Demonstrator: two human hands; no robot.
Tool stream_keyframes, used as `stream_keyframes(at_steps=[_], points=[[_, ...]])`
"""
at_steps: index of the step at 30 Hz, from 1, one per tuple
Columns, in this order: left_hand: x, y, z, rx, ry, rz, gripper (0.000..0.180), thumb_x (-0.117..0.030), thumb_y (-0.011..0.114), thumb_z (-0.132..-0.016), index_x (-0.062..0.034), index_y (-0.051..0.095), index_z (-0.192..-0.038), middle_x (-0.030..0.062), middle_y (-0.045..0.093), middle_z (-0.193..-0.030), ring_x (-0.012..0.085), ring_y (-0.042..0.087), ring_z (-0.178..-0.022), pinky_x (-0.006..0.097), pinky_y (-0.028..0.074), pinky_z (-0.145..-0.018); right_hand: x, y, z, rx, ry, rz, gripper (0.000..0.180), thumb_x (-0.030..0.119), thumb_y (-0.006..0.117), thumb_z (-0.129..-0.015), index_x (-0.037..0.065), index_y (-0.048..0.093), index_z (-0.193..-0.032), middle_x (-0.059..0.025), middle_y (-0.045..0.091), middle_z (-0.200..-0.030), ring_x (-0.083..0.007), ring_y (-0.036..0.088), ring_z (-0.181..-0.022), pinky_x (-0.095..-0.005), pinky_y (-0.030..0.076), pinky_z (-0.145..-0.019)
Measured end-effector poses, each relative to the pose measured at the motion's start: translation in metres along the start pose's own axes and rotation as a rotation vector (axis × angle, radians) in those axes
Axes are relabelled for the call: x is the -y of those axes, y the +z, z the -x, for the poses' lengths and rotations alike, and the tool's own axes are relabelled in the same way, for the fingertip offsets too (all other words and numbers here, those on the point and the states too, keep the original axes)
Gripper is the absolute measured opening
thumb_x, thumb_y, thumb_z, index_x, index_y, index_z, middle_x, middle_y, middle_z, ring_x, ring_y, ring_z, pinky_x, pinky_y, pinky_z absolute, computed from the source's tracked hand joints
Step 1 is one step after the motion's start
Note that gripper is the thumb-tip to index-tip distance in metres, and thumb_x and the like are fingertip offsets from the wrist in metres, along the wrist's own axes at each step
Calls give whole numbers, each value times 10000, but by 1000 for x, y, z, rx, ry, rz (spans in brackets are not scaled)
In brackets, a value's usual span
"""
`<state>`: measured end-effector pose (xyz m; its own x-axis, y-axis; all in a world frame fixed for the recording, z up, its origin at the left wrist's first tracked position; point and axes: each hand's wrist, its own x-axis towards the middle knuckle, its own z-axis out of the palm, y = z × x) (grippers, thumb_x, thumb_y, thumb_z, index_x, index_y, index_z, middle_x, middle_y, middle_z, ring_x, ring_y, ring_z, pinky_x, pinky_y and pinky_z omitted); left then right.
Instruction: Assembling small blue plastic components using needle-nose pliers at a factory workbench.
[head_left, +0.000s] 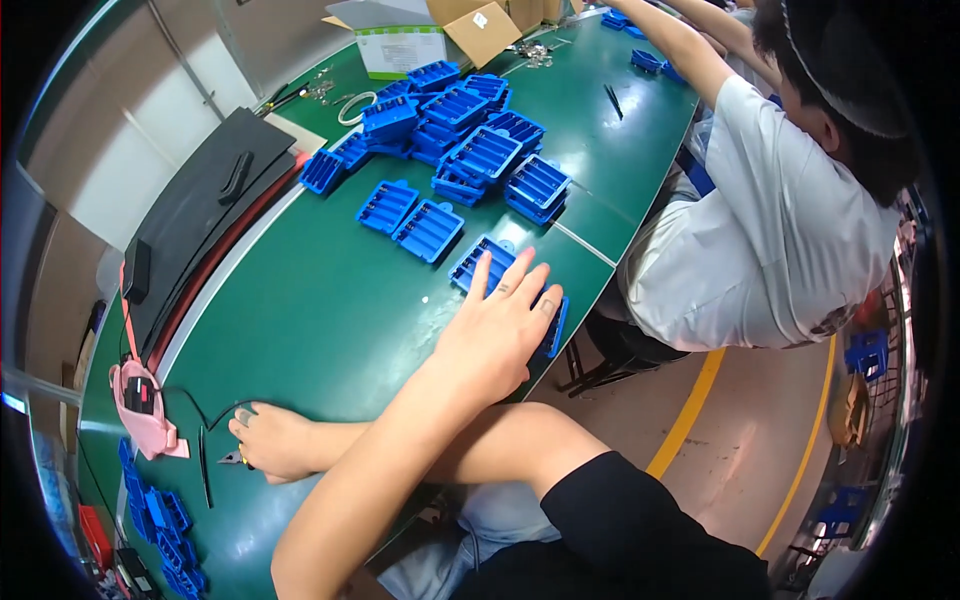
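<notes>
My arms cross. From the lower left my left hand (505,315) reaches over to the right side of the bench, palm down with fingers spread. Its fingertips overlap a blue plastic battery holder (478,258); whether they press on it I cannot tell. Another blue holder (556,328) shows partly from beneath that hand, at the bench edge. My right hand (275,442), its arm in a black sleeve, rests at the left with curled fingers around small pliers (232,458). Only the grey jaws stick out. Beside them lies a thin black tweezers-like tool (205,468).
A heap of blue battery holders (455,108) covers the far middle of the green bench (310,300). More holders (165,530) lie at the lower left, near a pink pouch (140,410). A white box (400,50) stands behind. At the right sits a co-worker (760,220).
</notes>
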<state>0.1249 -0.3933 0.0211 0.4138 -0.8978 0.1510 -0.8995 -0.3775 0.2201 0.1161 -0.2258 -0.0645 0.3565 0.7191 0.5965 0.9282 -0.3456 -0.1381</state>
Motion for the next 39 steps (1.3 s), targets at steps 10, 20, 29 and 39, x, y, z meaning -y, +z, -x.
stream_keyframes(at_steps=[10, 20, 29, 39], points=[[0, -76, 79, -93, -120, 355, 738, -28, 723, -563, -63, 515, -1270, 178, 444, -1301, 373, 522, -1137, 430, 455, -933, -7, -13, -9, 141, 157, -570, 230, 235, 660, -669, 14, 644, -733, -146, 604, -961, -275, 574, -905, -355, 452, -788], [30, -85, 317, -922, -598, 450, 319, 161, 571, -737, 32, 509, -1022, 241, 589, -1174, 302, 613, -1062, 376, 519, -878, -21, -25, -3, 61, 188, -188, 190, 188, 685, -738, 50, 665, -866, -184, 555, -998, -320, 560, -953, -418, 483, -787], [52, -55, 379, -1056, -794, 303, 322, 41, 677, -759, 0, 564, -1058, 128, 644, -1135, 205, 642, -996, 307, 507, -862, -6, -35, -15, -98, 394, -680, 182, 128, 649, -808, -25, 594, -890, -157, 546, -943, -291, 555, -832, -364, 456, -707], [51, -51, 382, -986, -807, 12, 317, -17, 787, -623, -62, 700, -924, 95, 662, -939, 233, 612, -856, 317, 484, -749, 20, -40, 1, 142, 769, -1409, 236, 140, 526, -923, -51, 586, -1047, -69, 627, -954, -101, 575, -792, -254, 474, -750]])
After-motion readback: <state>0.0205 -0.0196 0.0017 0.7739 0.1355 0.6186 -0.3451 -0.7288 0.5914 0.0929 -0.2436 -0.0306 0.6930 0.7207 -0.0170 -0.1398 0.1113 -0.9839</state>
